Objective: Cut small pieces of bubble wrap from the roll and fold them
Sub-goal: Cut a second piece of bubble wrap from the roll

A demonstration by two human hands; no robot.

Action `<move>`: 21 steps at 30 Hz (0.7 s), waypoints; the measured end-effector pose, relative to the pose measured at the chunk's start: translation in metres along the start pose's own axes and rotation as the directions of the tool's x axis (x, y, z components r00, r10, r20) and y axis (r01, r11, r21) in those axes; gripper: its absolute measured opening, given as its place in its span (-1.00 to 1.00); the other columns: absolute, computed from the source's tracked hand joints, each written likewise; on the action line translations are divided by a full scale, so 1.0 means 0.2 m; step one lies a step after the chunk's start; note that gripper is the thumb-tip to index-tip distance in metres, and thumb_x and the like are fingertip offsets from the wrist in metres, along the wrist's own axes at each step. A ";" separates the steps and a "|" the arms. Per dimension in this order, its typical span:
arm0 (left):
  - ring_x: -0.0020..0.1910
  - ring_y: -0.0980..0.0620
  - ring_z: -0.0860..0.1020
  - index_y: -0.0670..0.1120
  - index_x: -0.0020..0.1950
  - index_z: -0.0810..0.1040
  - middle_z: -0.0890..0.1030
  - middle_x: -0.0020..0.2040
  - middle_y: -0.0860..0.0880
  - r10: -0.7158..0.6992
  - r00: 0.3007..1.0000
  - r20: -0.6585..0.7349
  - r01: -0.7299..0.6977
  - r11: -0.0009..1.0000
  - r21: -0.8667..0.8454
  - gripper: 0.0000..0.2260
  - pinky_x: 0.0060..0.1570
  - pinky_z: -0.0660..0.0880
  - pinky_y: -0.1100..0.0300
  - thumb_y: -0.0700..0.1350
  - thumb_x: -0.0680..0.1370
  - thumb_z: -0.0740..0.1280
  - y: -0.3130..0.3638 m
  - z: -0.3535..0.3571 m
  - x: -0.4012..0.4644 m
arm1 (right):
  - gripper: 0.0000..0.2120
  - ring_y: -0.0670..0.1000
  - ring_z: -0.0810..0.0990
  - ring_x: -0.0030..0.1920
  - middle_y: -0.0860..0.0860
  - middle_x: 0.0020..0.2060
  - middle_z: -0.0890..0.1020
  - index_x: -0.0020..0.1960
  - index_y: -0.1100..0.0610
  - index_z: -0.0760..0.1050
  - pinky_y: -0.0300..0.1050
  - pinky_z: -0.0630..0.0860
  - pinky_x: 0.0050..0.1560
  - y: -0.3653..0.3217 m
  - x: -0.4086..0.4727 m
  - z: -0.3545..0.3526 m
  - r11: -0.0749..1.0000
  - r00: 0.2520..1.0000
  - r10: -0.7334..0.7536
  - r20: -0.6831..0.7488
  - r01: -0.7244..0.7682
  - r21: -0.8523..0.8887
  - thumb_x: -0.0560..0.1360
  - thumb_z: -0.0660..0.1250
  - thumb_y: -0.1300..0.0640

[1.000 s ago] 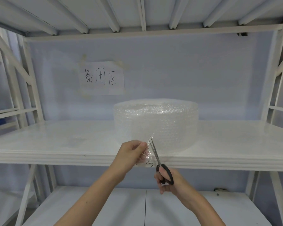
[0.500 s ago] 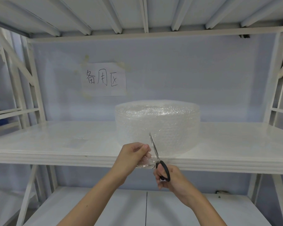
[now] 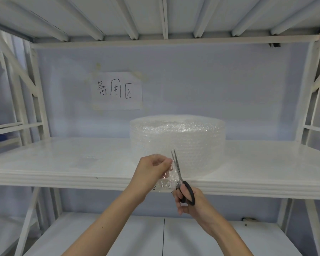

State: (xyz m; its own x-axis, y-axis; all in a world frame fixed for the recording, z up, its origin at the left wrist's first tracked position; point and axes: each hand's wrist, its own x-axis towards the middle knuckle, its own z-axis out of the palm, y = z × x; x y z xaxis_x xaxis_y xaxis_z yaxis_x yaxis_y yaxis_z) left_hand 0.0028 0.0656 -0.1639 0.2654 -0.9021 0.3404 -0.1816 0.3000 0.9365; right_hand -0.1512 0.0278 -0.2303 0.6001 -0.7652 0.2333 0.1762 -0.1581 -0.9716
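A wide roll of clear bubble wrap [image 3: 177,143] lies flat on the white middle shelf [image 3: 63,163]. Its loose end [image 3: 166,180] hangs out over the shelf's front edge. My left hand [image 3: 151,169] pinches that loose end at its top left, fingers closed on the plastic. My right hand [image 3: 188,202] grips black-handled scissors [image 3: 181,180] just below the shelf edge. The blades point up and are nearly closed, running up through the wrap right beside my left fingertips.
A paper sign [image 3: 116,90] with handwritten characters is taped to the back wall. A thin flat clear piece [image 3: 87,159] lies on the shelf to the left. White uprights [image 3: 37,100] frame both sides, and a lower shelf [image 3: 163,237] sits beneath my arms.
The scissors have advanced upward through the loose end, their blades closing. Both hands rose slightly toward the shelf edge.
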 end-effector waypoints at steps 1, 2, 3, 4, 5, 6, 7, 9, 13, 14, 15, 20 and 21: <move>-0.32 0.05 0.57 -0.13 -0.16 0.66 0.66 -0.31 -0.01 0.010 1.000 0.009 -0.010 1.000 0.001 -0.89 -0.09 0.59 0.09 -0.14 0.53 0.40 -0.01 0.00 0.00 | -0.67 -0.03 0.43 -0.34 0.01 -0.35 0.46 -0.38 0.03 0.48 -0.09 0.44 -0.30 -0.01 0.00 0.00 1.000 1.000 -0.002 0.007 0.002 0.007 0.35 0.33 -0.21; -0.31 0.05 0.56 -0.15 -0.14 0.66 0.66 -0.30 -0.03 0.018 1.000 0.017 -0.018 1.000 0.001 -0.89 -0.09 0.59 0.11 -0.14 0.53 0.40 -0.02 0.00 -0.01 | -0.66 -0.02 0.44 -0.34 0.00 -0.35 0.46 -0.35 0.04 0.49 -0.08 0.45 -0.29 -0.02 0.01 0.00 1.000 1.000 0.003 0.011 -0.003 0.019 0.34 0.34 -0.23; -0.31 0.05 0.56 -0.17 -0.13 0.66 0.65 -0.29 -0.05 0.023 0.999 0.023 -0.023 1.000 0.001 -0.89 -0.10 0.59 0.13 -0.15 0.54 0.40 -0.02 0.01 -0.01 | -0.64 -0.02 0.44 -0.34 0.00 -0.35 0.47 -0.32 0.06 0.48 -0.07 0.45 -0.29 -0.03 0.02 0.00 0.999 1.000 0.013 0.012 -0.013 0.029 0.33 0.35 -0.24; -0.31 0.05 0.56 -0.19 -0.12 0.66 0.65 -0.28 -0.07 0.024 0.999 0.025 -0.024 1.000 -0.001 -0.88 -0.11 0.59 0.16 -0.15 0.54 0.40 -0.03 0.01 -0.01 | -0.63 -0.02 0.45 -0.33 0.01 -0.35 0.48 -0.29 0.08 0.48 -0.06 0.45 -0.29 -0.04 0.03 0.00 0.999 1.000 0.025 0.010 -0.025 0.030 0.34 0.35 -0.24; -0.31 0.06 0.56 -0.19 -0.11 0.66 0.65 -0.28 -0.07 0.026 0.999 0.026 -0.026 1.000 -0.004 -0.87 -0.13 0.59 0.18 -0.15 0.54 0.39 -0.03 0.01 -0.01 | -0.62 -0.01 0.45 -0.33 0.01 -0.34 0.49 -0.27 0.10 0.48 -0.06 0.46 -0.29 -0.04 0.04 0.00 0.999 0.999 0.034 0.009 -0.034 0.025 0.35 0.35 -0.24; -0.32 0.08 0.56 -0.19 -0.11 0.66 0.66 -0.28 -0.05 0.027 0.999 0.026 -0.027 1.000 -0.007 -0.88 -0.15 0.60 0.21 -0.15 0.54 0.39 -0.03 0.01 -0.01 | -0.62 -0.01 0.45 -0.33 0.02 -0.34 0.49 -0.27 0.11 0.48 -0.06 0.47 -0.29 -0.05 0.05 0.00 0.999 0.999 0.039 0.006 -0.039 0.017 0.37 0.35 -0.23; -0.33 0.10 0.56 -0.18 -0.12 0.66 0.66 -0.29 -0.03 0.027 0.999 0.025 -0.026 1.000 -0.009 -0.88 -0.15 0.61 0.23 -0.15 0.55 0.39 -0.03 0.01 -0.01 | -0.63 -0.01 0.45 -0.33 0.02 -0.35 0.49 -0.28 0.10 0.50 -0.07 0.47 -0.30 -0.05 0.06 0.00 0.999 0.999 0.037 0.001 -0.037 0.013 0.38 0.35 -0.22; -0.35 0.12 0.56 -0.17 -0.12 0.65 0.65 -0.29 -0.04 0.020 1.000 0.020 -0.019 1.000 -0.015 -0.90 -0.15 0.61 0.24 -0.16 0.54 0.39 -0.03 0.00 -0.01 | -0.66 -0.02 0.45 -0.36 0.03 -0.37 0.49 -0.36 0.06 0.52 -0.09 0.47 -0.32 -0.05 0.06 0.01 1.000 1.000 0.020 -0.011 -0.020 0.018 0.36 0.39 -0.20; -0.33 0.11 0.57 -0.15 -0.12 0.65 0.65 -0.29 -0.03 0.008 1.000 0.024 -0.007 1.000 -0.021 -0.91 -0.12 0.61 0.20 -0.16 0.54 0.40 -0.04 -0.01 0.00 | -0.69 -0.04 0.43 -0.40 0.02 -0.40 0.47 -0.43 0.02 0.51 -0.16 0.46 -0.34 -0.03 0.07 0.00 1.000 1.000 -0.004 -0.027 0.004 0.021 0.38 0.37 -0.14; -0.33 0.11 0.58 -0.15 -0.12 0.65 0.66 -0.30 -0.02 0.006 1.000 0.026 -0.006 1.000 -0.026 -0.92 -0.12 0.61 0.21 -0.16 0.54 0.40 -0.04 -0.01 0.00 | -0.70 -0.04 0.43 -0.40 0.02 -0.40 0.46 -0.42 0.02 0.51 -0.16 0.45 -0.34 -0.02 0.07 0.00 1.000 1.000 -0.004 -0.028 0.005 0.020 0.40 0.35 -0.11; -0.33 0.12 0.58 -0.15 -0.12 0.65 0.65 -0.30 -0.01 0.006 1.000 0.027 -0.005 1.000 -0.028 -0.92 -0.12 0.61 0.22 -0.16 0.54 0.40 -0.04 -0.01 -0.01 | -0.72 -0.04 0.43 -0.40 0.03 -0.39 0.46 -0.42 0.02 0.51 -0.16 0.45 -0.34 -0.01 0.08 -0.01 1.000 1.000 -0.004 -0.028 0.005 0.019 0.41 0.34 -0.09; -0.33 0.12 0.56 -0.25 -0.08 0.65 0.62 -0.28 -0.06 0.028 0.998 0.059 -0.028 1.000 0.003 -0.86 -0.19 0.59 0.30 -0.17 0.55 0.39 -0.04 0.00 -0.02 | -0.60 -0.02 0.45 -0.35 0.10 -0.34 0.45 -0.22 0.20 0.53 -0.12 0.47 -0.35 -0.03 0.09 -0.02 1.000 0.999 -0.019 -0.026 0.020 0.011 0.33 0.41 -0.17; -0.32 0.11 0.56 -0.26 -0.07 0.65 0.62 -0.29 -0.06 0.029 0.997 0.070 -0.029 1.000 0.004 -0.85 -0.19 0.58 0.31 -0.17 0.55 0.38 -0.04 0.00 -0.03 | -0.50 -0.01 0.45 -0.33 0.16 -0.29 0.46 -0.15 0.26 0.54 -0.12 0.47 -0.35 -0.04 0.10 -0.02 1.000 0.999 -0.022 -0.027 0.022 0.004 0.30 0.42 -0.21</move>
State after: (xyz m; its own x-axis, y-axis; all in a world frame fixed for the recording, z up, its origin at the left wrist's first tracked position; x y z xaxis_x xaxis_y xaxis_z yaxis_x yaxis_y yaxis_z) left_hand 0.0028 0.0677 -0.1736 0.1931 -0.9126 0.3602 -0.1927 0.3247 0.9260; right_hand -0.1439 0.0106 -0.2181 0.5749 -0.7778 0.2538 0.1926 -0.1728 -0.9659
